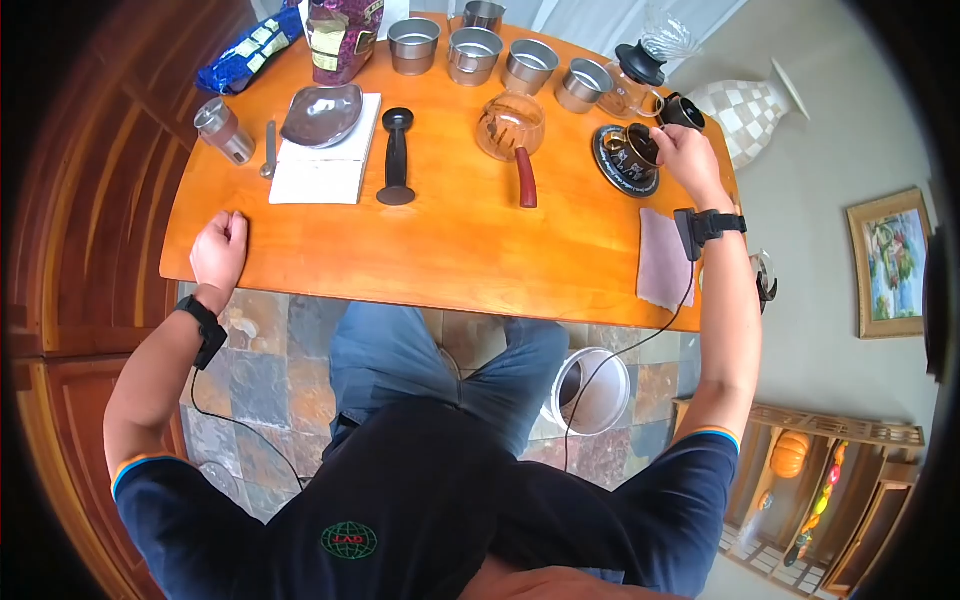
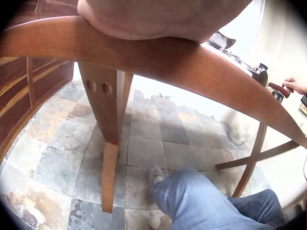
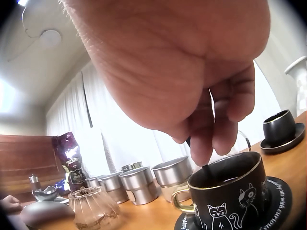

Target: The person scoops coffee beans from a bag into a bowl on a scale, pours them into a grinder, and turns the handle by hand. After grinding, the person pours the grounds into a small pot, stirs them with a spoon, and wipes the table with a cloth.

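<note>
At the table's right, my right hand (image 1: 690, 160) pinches a thin dark handle (image 3: 206, 168) from above. Its lower end goes down into a black cup (image 3: 230, 191) with a gold rim, a gold handle and white cat drawings, where the cup's wall hides it. Under the cup lies a black saucer (image 1: 640, 187) with white lettering round its edge. My left hand (image 1: 219, 250) rests on the table's left front edge, fingers curled in and holding nothing. A small pot (image 1: 510, 125) of clear glass with a red-brown handle (image 1: 527, 180) stands left of the cup.
Behind are several metal cups (image 1: 474, 55), a glass server (image 1: 630, 95) and a small black cup (image 3: 279, 128). Toward the left lie a black tamper (image 1: 397, 160), a grey dish (image 1: 322, 115) and a metal grinder (image 1: 224, 130). A purple cloth (image 1: 663, 260) lies near the right front edge.
</note>
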Demonstrator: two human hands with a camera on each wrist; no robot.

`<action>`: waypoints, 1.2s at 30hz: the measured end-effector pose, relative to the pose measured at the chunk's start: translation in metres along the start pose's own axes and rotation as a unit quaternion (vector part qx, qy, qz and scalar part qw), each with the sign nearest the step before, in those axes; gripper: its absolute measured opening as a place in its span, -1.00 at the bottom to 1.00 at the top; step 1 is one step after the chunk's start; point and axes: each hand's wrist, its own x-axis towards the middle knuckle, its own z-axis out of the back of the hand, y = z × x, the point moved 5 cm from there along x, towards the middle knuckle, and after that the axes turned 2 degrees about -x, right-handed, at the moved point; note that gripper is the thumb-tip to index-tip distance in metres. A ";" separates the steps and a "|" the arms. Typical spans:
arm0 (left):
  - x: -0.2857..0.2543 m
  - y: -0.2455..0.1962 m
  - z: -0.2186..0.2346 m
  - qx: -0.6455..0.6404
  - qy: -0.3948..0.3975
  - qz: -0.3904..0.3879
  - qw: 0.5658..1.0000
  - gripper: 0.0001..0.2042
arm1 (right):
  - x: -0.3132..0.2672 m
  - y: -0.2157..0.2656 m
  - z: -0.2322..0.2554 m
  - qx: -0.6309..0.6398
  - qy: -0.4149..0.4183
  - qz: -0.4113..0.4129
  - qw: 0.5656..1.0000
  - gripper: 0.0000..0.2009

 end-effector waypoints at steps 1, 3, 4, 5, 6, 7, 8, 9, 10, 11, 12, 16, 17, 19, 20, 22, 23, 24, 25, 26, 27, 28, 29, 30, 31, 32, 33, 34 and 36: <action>0.000 0.000 -0.001 0.004 0.005 0.002 1.000 -0.63 | 0.001 0.000 -0.001 0.007 0.001 -0.007 1.000 -0.66; 0.002 0.003 -0.002 0.004 0.003 -0.002 1.000 -0.63 | 0.002 0.003 -0.002 0.011 0.003 -0.005 1.000 -0.66; 0.002 0.004 -0.003 0.005 0.003 -0.003 1.000 -0.63 | 0.002 0.004 -0.003 0.014 0.007 -0.002 1.000 -0.66; 0.002 0.004 -0.003 0.003 0.003 -0.003 1.000 -0.63 | 0.002 0.005 -0.003 0.013 0.007 -0.002 1.000 -0.66; 0.002 0.004 -0.003 0.005 0.003 -0.007 1.000 -0.63 | 0.002 0.006 -0.003 0.017 0.004 0.000 1.000 -0.66; 0.002 0.004 -0.003 0.006 0.002 -0.011 1.000 -0.63 | 0.002 0.007 -0.003 0.020 0.000 0.002 1.000 -0.66; 0.002 0.005 -0.003 0.005 0.001 -0.011 1.000 -0.63 | 0.003 0.007 -0.002 0.019 -0.001 0.003 1.000 -0.66; 0.002 0.005 -0.003 0.005 -0.003 -0.016 1.000 -0.63 | 0.004 0.006 -0.002 0.018 0.003 -0.005 1.000 -0.66; 0.002 0.004 -0.003 0.005 -0.007 -0.023 1.000 -0.63 | 0.004 0.004 -0.001 0.016 0.006 -0.012 1.000 -0.66; 0.002 0.003 -0.003 0.004 -0.008 -0.023 1.000 -0.63 | 0.005 0.002 -0.001 0.015 0.005 -0.012 1.000 -0.66; 0.001 0.003 -0.002 0.002 -0.009 -0.021 1.000 -0.63 | 0.005 -0.002 0.000 0.014 -0.003 -0.019 1.000 -0.67; 0.000 0.002 0.000 -0.008 -0.015 -0.021 1.000 -0.64 | 0.000 -0.015 0.005 -0.065 -0.056 -0.008 0.996 -0.69; 0.000 0.003 -0.001 -0.009 -0.015 -0.019 1.000 -0.64 | -0.001 -0.018 0.006 -0.066 -0.055 -0.005 0.996 -0.69; 0.001 0.005 -0.004 -0.011 -0.009 -0.015 1.000 -0.63 | -0.004 -0.024 0.009 -0.069 -0.042 -0.045 0.996 -0.69; 0.001 0.005 -0.004 -0.012 -0.007 -0.014 1.000 -0.63 | -0.006 -0.025 0.010 -0.071 -0.041 -0.045 0.996 -0.69; 0.001 0.003 -0.002 -0.005 -0.007 -0.016 1.000 -0.64 | -0.009 -0.028 0.012 -0.095 -0.025 -0.062 0.993 -0.69; 0.001 0.003 -0.002 -0.006 -0.007 -0.016 1.000 -0.64 | -0.011 -0.028 0.012 -0.095 -0.025 -0.063 0.993 -0.69; 0.001 0.003 -0.002 -0.008 -0.007 -0.016 1.000 -0.64 | -0.012 -0.025 0.012 -0.088 -0.021 -0.055 0.994 -0.69; 0.001 0.004 -0.003 -0.010 -0.006 -0.014 1.000 -0.65 | -0.014 -0.022 0.012 -0.080 -0.016 -0.046 0.996 -0.69; 0.000 0.005 -0.003 -0.010 -0.006 -0.014 1.000 -0.65 | -0.014 -0.019 0.012 -0.081 -0.015 -0.046 0.996 -0.69; 0.001 0.005 -0.003 -0.007 -0.005 -0.015 1.000 -0.65 | -0.013 -0.015 0.011 -0.057 -0.002 -0.043 0.997 -0.68; 0.001 0.005 -0.003 -0.005 -0.006 -0.016 1.000 -0.65 | -0.012 -0.011 0.010 -0.034 0.010 -0.039 0.999 -0.68; 0.001 0.004 -0.002 -0.005 -0.007 -0.016 1.000 -0.65 | -0.010 -0.008 0.009 -0.033 0.010 -0.038 0.999 -0.68; 0.000 0.002 -0.002 -0.008 -0.006 -0.011 1.000 -0.65 | -0.008 -0.005 0.006 -0.006 0.012 -0.028 1.000 -0.68; 0.000 0.001 -0.001 -0.012 -0.005 -0.006 1.000 -0.65 | -0.005 -0.002 0.004 0.022 0.014 -0.019 0.999 -0.68; 0.000 0.001 0.000 -0.012 -0.008 -0.009 1.000 -0.65 | -0.003 0.000 0.002 0.024 0.010 -0.019 0.999 -0.68; 0.000 0.000 0.000 -0.009 -0.008 -0.011 1.000 -0.65 | -0.001 0.002 0.001 0.025 0.000 -0.023 0.999 -0.68; 0.000 -0.001 0.001 -0.006 -0.008 -0.013 1.000 -0.65 | 0.001 0.001 0.001 0.026 -0.009 -0.028 0.999 -0.68; -0.001 -0.001 0.001 -0.003 -0.011 -0.017 1.000 -0.64 | 0.003 -0.002 0.001 0.009 -0.016 -0.032 0.999 -0.69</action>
